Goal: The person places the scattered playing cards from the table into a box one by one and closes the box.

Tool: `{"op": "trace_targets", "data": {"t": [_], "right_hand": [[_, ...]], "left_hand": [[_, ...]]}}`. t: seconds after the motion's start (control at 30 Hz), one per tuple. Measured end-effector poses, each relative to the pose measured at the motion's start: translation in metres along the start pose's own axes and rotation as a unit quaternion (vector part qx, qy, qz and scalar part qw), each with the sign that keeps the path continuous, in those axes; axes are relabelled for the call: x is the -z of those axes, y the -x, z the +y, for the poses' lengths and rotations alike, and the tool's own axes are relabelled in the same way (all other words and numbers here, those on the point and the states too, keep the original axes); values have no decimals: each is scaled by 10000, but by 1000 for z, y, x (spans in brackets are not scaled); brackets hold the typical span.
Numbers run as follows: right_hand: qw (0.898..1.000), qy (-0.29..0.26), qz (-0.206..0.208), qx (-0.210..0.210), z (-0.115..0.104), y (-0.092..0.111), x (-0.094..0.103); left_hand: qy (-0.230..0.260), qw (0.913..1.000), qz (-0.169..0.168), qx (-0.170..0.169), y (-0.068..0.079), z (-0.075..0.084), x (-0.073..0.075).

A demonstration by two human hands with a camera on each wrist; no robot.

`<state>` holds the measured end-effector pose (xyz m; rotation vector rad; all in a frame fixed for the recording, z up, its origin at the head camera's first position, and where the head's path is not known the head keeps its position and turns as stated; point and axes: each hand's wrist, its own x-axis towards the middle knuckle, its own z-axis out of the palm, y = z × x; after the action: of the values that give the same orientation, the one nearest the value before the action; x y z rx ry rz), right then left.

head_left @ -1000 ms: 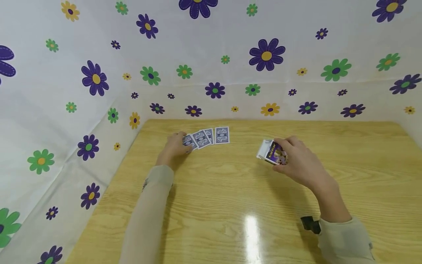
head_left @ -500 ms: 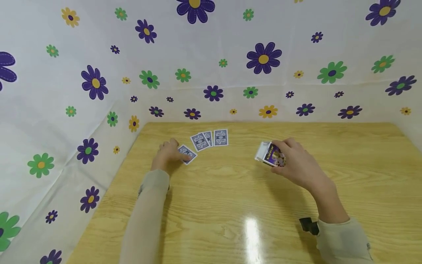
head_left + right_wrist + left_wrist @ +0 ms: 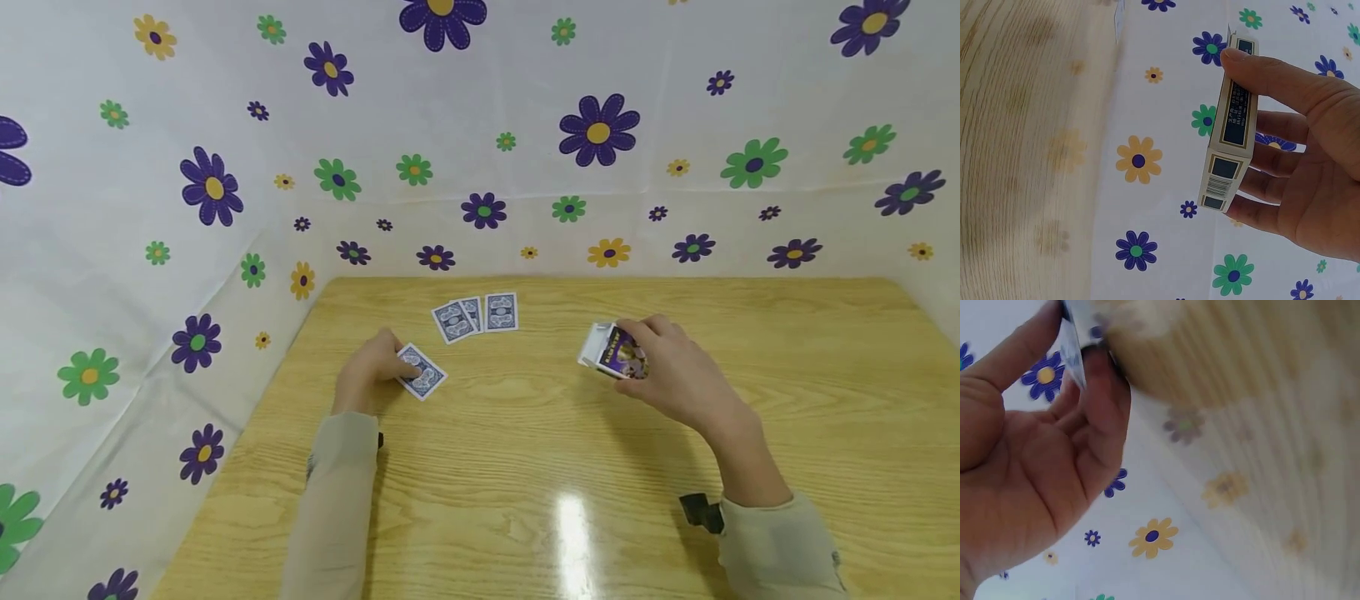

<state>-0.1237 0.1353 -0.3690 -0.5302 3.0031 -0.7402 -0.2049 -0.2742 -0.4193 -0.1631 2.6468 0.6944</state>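
Note:
My left hand [image 3: 371, 364] pinches a blue-backed playing card [image 3: 426, 379], thumb on its patterned back and fingers beneath. In the left wrist view that card [image 3: 1074, 353] shows nearly edge-on between thumb and fingers. My right hand [image 3: 678, 375] holds a purple card box [image 3: 624, 354] between thumb and fingers, above the table, with its white flap open toward the left. The right wrist view shows the narrow side and barcode end of the card box [image 3: 1235, 119]. Beyond the left hand, three more playing cards [image 3: 453, 322] lie back up, two of them overlapping.
The wooden table [image 3: 495, 467] reaches back to a white cloth [image 3: 525, 100] with printed flowers, which also stands along the left side. A black strap piece [image 3: 702, 511] sticks out by the right sleeve [image 3: 780, 542].
My left hand has drawn one playing card away from the others, toward me, and now has it pinched. The right hand with the card box has barely moved.

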Motion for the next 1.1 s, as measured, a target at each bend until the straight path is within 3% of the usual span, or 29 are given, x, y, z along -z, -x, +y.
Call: {"op": "trace_targets", "data": {"t": [0.1,0.23,0.33,0.47,0.67,0.87,1.0,1.1], "right_hand": [[10000,-11,-41,-10,-1,-1,-1],[10000,-5,-83,-17,-3,-2,-1],[9999,9,-100,-10,-3,-3,-1],[10000,14,-77,41,-4,-3,-2],[9998,29,-28,180,-4,-3,-3],[9998,18,-51,171,-4,-2,-4],[9998,52,-48,159,-5,0,-3],[9998,65,-31,162,-5,0,-3]], "left_hand": [[171,9994,-79,-291,8,0,1],[818,9954,-273,-423,17,0,2],[1406,9882,-398,-468,20,0,1],[1988,9778,-326,-579,23,2,0],[2797,9546,247,-997,27,16,-4],[3326,9266,801,-1558,34,43,-12],[3778,9027,834,-1882,40,64,-20],[4007,8895,727,-2073,48,80,-25]]}}
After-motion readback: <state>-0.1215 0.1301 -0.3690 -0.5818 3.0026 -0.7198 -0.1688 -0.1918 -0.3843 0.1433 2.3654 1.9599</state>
